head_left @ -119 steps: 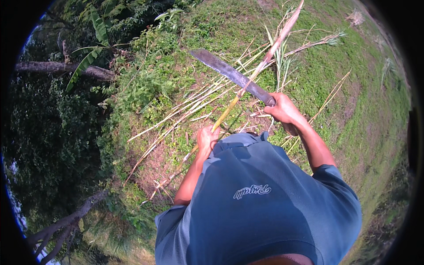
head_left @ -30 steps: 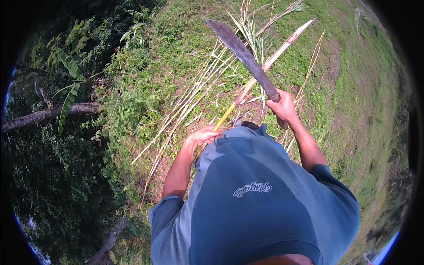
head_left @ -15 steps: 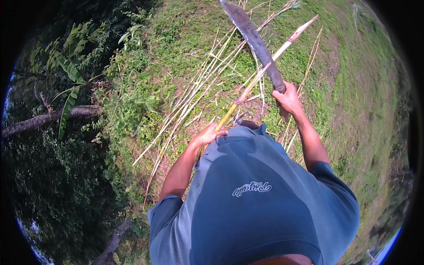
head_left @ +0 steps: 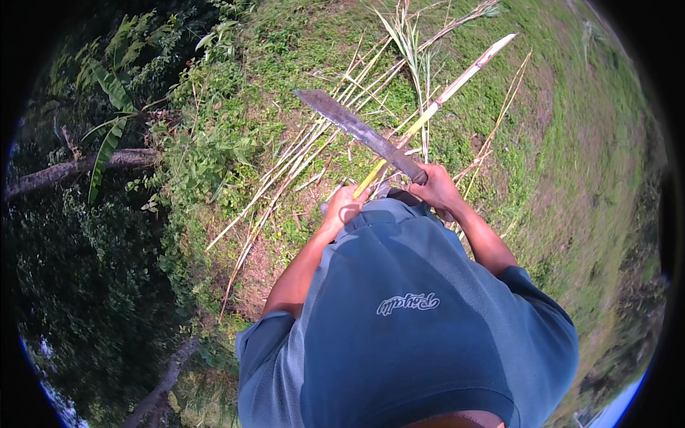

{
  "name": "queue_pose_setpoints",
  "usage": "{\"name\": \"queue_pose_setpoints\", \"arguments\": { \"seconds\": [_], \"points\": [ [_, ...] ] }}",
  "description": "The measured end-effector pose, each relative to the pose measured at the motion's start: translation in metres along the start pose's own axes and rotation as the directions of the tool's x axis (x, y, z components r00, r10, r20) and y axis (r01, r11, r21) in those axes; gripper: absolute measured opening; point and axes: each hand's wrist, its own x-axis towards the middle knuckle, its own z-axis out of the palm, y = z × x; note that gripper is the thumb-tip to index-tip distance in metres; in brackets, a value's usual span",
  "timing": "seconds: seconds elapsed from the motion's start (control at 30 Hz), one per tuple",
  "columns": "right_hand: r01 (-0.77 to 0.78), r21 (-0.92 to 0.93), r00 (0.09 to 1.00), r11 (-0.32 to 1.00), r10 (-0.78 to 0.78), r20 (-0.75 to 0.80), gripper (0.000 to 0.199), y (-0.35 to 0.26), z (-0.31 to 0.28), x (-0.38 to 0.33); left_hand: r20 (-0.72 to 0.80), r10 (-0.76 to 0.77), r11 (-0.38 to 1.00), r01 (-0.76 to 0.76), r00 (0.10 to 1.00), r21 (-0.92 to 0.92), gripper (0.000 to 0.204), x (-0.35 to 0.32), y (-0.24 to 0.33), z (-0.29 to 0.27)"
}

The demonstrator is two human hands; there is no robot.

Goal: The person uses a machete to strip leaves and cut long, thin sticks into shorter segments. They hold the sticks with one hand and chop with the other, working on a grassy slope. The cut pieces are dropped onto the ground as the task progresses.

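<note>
A long cane stalk, yellow-green below and pale and stripped toward its pointed far end, slants away from me to the upper right. My left hand is closed around its near end, close to my waist. My right hand is wrapped around the handle of a machete. The wide, dark, worn blade points to the upper left and crosses over the lower part of the stalk. Whether the blade touches the stalk I cannot tell.
Several dry, thin stalks lie across the grass ahead and to the left. Leafy bushes, a broad-leaved plant and a thick branch stand on the left. Grass stretches to the right.
The machete has come down and toward me, its blade swinging left across the lower stalk. My right hand has moved left and down; my left hand keeps its hold, slightly higher.
</note>
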Motion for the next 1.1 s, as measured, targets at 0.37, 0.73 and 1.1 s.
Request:
{"name": "queue_pose_setpoints", "arguments": {
  "seconds": [0.37,0.73,1.1],
  "points": [
    [-0.14,0.143,0.96,0.98,0.169,-0.223,0.02,0.004,-0.055,0.032,-0.289,0.002,0.992,0.035,0.957,0.123,0.02,-0.022,0.009,-0.007],
    [-0.188,0.153,0.967,0.97,0.21,-0.143,0.02,-0.018,-0.034,0.034,-0.184,-0.048,0.999,0.051,0.982,0.013,0.034,-0.016,0.005,-0.007],
    [0.037,0.126,0.999,0.991,-0.036,-0.012,0.022,-0.005,0.028,0.034,-0.311,0.103,0.943,-0.192,0.945,-0.271,0.02,-0.009,-0.028,0.003]
  ]
}}
